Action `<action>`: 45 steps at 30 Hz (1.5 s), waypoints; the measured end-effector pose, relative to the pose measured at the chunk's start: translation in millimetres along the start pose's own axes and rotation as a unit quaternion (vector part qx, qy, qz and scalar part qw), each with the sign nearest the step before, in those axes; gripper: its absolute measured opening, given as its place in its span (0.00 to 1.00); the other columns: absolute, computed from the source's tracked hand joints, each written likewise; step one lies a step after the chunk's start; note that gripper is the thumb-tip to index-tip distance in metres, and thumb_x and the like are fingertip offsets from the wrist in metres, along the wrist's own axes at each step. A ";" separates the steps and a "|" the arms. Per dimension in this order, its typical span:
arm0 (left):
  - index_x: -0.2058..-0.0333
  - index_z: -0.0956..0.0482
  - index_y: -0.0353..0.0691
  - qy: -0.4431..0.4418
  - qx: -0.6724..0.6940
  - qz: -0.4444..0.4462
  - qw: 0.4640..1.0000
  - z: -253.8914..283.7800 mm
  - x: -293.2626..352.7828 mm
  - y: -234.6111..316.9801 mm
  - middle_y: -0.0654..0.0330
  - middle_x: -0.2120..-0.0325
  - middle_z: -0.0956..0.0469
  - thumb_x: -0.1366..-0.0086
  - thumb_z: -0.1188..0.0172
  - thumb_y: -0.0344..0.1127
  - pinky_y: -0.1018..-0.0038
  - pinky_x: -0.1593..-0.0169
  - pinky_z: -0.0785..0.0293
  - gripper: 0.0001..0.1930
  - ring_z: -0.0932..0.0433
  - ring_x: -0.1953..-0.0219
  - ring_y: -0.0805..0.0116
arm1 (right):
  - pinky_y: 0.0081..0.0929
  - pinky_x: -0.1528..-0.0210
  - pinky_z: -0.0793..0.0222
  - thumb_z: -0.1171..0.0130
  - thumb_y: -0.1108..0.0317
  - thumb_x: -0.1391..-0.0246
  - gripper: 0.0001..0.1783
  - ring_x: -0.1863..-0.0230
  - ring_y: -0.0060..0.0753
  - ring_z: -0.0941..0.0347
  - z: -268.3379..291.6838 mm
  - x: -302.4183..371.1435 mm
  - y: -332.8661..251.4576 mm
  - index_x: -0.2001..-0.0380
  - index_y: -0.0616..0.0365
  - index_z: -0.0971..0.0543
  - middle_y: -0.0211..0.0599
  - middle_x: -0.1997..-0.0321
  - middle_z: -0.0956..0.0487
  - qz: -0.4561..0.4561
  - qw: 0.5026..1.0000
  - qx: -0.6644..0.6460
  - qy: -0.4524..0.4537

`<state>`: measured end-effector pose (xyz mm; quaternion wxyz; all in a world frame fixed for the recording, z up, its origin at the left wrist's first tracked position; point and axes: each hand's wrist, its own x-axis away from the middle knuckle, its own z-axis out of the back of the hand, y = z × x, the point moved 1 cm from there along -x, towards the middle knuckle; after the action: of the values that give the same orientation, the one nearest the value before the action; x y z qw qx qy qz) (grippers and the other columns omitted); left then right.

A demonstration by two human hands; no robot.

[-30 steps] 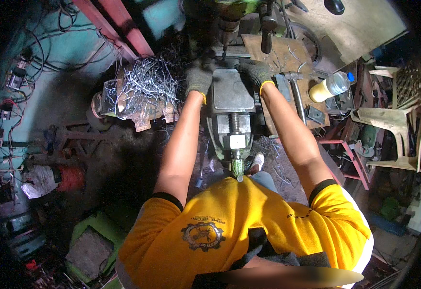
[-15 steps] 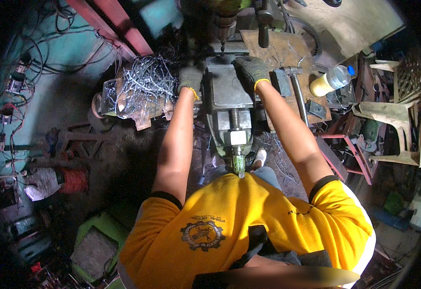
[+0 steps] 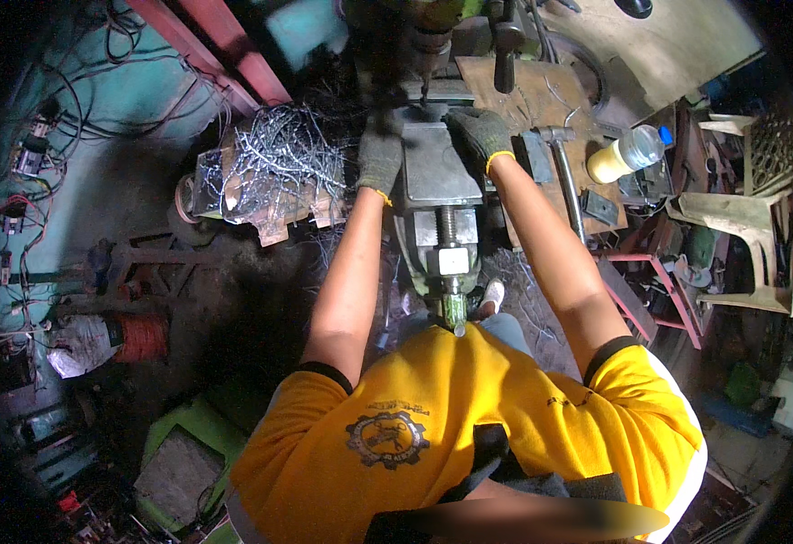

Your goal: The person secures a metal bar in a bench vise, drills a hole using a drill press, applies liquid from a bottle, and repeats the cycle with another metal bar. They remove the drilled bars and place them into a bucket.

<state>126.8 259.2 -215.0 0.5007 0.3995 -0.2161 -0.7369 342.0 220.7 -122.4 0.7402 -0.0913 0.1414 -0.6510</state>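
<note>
A steel machine vise (image 3: 440, 172) stands in front of me, its screw and handle end pointing toward my body. Over its far jaws hangs the drill chuck (image 3: 431, 50) of a drill press, with a drill bit (image 3: 426, 89) pointing down. My left hand (image 3: 379, 156), in a grey knit glove, is against the vise's left side; deep shadow hides its fingertips. My right hand (image 3: 484, 136), gloved alike, rests at the right end of the jaws. Its fingers are bent and pressed together toward the jaw opening, and what they grip is too small to make out.
Curly metal shavings (image 3: 288, 154) heap up left of the vise. On the wooden board (image 3: 541, 91) to the right lie a hammer (image 3: 563, 172) and metal blocks (image 3: 533, 156). A bottle with a blue cap (image 3: 628, 154) lies beside them. A plastic chair (image 3: 741, 227) stands farther right.
My left hand has moved slightly right and nearer to me, closer to the vise. The right hand keeps its place at the jaws. The whole view has shifted a little.
</note>
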 end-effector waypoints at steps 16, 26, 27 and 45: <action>0.47 0.25 0.32 0.042 0.254 0.125 0.958 9.9 2.3 24.4 0.51 0.49 0.20 0.31 0.42 0.28 0.64 0.38 0.30 0.16 0.23 0.47 0.55 | 0.47 0.44 0.27 0.50 0.50 0.38 0.22 0.46 0.59 0.22 -20.0 -8.7 15.8 0.53 0.52 0.16 0.48 0.45 0.18 -0.025 0.991 -0.129 0.017; 0.48 0.20 0.33 0.098 0.207 0.068 0.971 -1.6 2.0 18.2 0.48 0.53 0.18 0.26 0.48 0.37 0.62 0.45 0.28 0.16 0.23 0.53 0.51 | 0.47 0.43 0.28 0.51 0.53 0.35 0.23 0.46 0.60 0.23 -20.1 -14.5 15.3 0.47 0.55 0.18 0.51 0.42 0.20 -0.028 0.996 -0.083 -0.007; 0.49 0.20 0.34 0.096 0.191 0.074 0.974 -0.4 2.7 20.5 0.48 0.54 0.18 0.27 0.48 0.37 0.62 0.46 0.27 0.16 0.22 0.54 0.52 | 0.44 0.42 0.28 0.49 0.55 0.35 0.22 0.45 0.58 0.23 -20.9 -16.1 15.7 0.46 0.55 0.19 0.50 0.41 0.20 -0.051 0.993 -0.103 -0.024; 0.44 0.24 0.31 0.057 0.171 0.086 0.980 -3.1 2.8 5.8 0.49 0.45 0.21 0.28 0.50 0.30 0.67 0.38 0.31 0.18 0.25 0.46 0.56 | 0.45 0.43 0.27 0.47 0.61 0.36 0.19 0.46 0.59 0.23 -18.6 -15.9 9.9 0.48 0.59 0.19 0.52 0.44 0.19 0.007 1.000 -0.015 -0.017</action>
<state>132.1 254.5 -213.7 0.4979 0.5006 -0.3441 -0.6190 343.5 238.7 -141.6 0.7453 -0.1124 0.1390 -0.6423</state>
